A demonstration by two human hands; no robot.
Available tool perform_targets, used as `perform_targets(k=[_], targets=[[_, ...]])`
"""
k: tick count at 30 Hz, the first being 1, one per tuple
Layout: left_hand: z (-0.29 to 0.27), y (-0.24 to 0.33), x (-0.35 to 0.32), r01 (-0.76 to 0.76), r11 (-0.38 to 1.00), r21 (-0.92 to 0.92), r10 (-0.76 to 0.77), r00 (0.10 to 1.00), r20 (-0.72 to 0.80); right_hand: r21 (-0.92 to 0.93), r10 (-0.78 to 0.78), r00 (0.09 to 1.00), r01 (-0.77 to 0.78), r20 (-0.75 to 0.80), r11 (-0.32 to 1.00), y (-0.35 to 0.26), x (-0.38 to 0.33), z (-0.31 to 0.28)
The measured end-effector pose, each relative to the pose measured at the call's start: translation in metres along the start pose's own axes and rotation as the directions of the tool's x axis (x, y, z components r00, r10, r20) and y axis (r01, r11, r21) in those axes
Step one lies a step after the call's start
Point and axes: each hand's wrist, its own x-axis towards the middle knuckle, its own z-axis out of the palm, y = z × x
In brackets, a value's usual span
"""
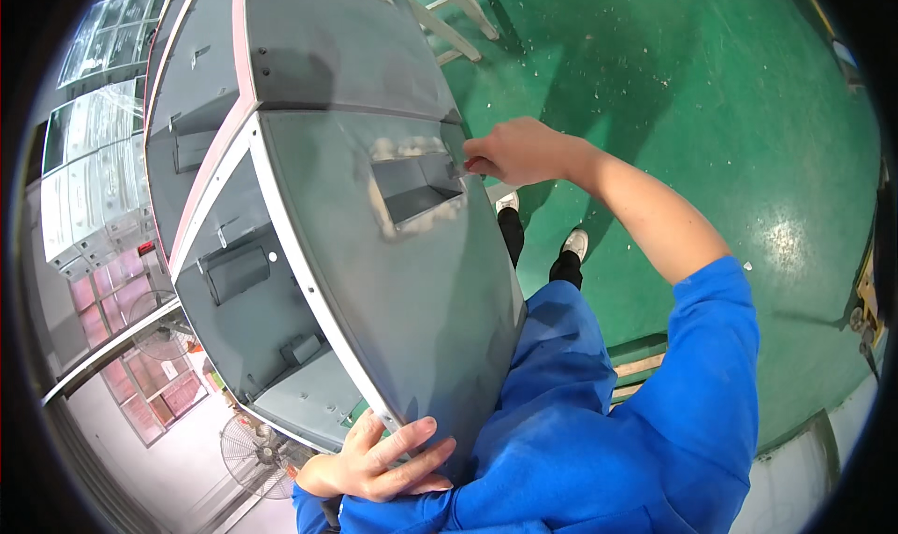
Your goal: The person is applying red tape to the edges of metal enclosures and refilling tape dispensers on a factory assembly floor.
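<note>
Grey sheet metal fills the view: a tall cabinet (412, 300) with a recessed pocket (416, 193) cut into its near face, the pocket's rim smeared with pale filler or sanding dust. The right hand (519, 151) sits at the pocket's right edge, fingers pressed together and pinching something small against the metal (too small to tell what, perhaps a scrap of abrasive). The left hand (379, 464) is spread around the cabinet's lower corner, thumb on the face and fingers wrapped under the edge, steadying it.

Done well, I judge this step wants short, light strokes that follow the pocket's rim, with the left hand holding firm so the panel does not rock; pressing hard at the corner could gouge the soft pale patch.

Underfoot is a glossy green floor (711, 113), flecked with white chips near the white shoes (575, 244). A pale wooden frame (458, 20) stands at the top. To the left, more grey cabinets (196, 94) stand open, and beyond them are windows (94, 94) and two fans (257, 454).
</note>
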Motion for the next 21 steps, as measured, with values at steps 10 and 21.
perform_targets(k=[10,21], targets=[[0.002,-0.002,0.001,-0.004,0.999,-0.032,0.004,1.0,-0.011,-0.031,0.036,0.997,-0.034,0.069,0.999,-0.008,0.0,-0.007],[0.0,-0.001,0.004,0.003,1.0,-0.024,-0.004,1.0,-0.01,0.045,0.018,1.0,-0.019,0.025,0.999,-0.002,-0.005,0.001]])
